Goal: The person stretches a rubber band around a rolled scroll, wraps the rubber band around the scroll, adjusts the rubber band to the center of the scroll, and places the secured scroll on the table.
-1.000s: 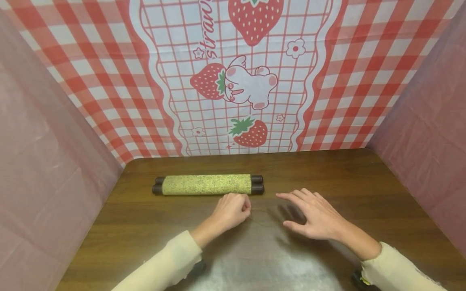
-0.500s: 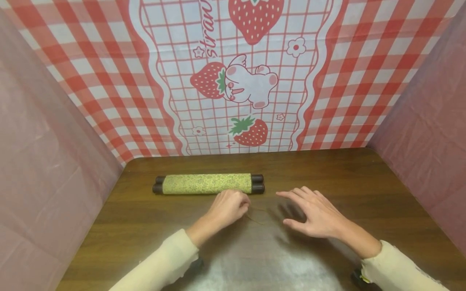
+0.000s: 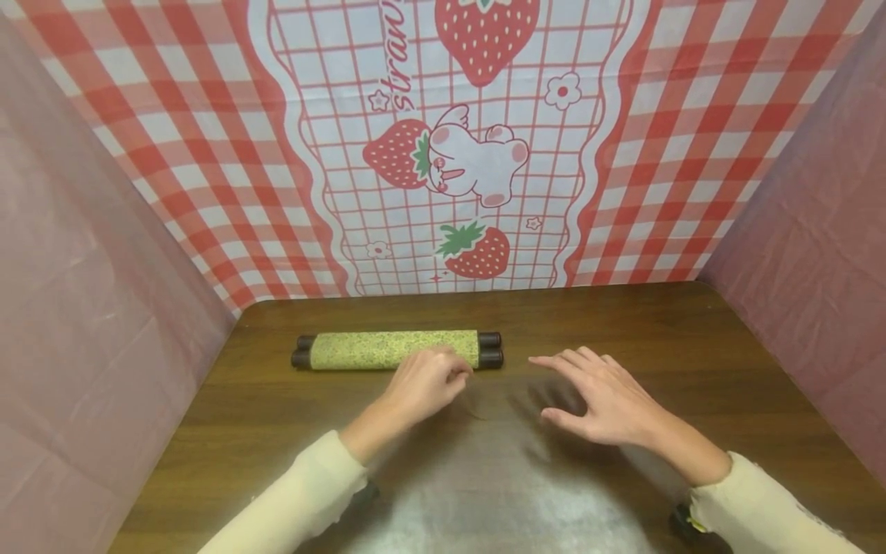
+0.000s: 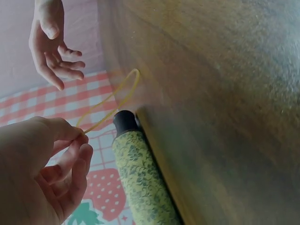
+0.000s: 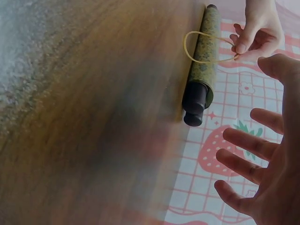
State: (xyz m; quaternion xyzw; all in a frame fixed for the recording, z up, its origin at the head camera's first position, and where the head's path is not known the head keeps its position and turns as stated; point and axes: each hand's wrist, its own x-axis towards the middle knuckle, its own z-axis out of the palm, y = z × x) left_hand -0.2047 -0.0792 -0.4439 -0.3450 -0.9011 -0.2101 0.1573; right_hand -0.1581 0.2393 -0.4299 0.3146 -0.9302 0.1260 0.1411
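My left hand [image 3: 427,382] pinches a yellow rubber band [image 4: 133,89] between thumb and fingertip. The band hangs as a loose loop, plain in both wrist views and faint in the head view. Behind that hand lies a rolled scroll [image 3: 374,350], wrapped in yellow-green patterned cloth with dark brown rod ends. It rests on the table, its two rolls side by side, and my left hand overlaps its front edge in the head view. To the right, my right hand [image 3: 609,400] hovers over the table with fingers spread and nothing in it.
The brown wooden table [image 3: 623,323] has a shiny patch in front. A red-and-white checked cloth with strawberries [image 3: 477,254] hangs at its back edge. Pink curtains [image 3: 810,192] stand on both sides.
My left hand has moved a little back and to the left, toward the scroll, carrying the rubber band. My right hand has barely shifted. The scroll stays in place.
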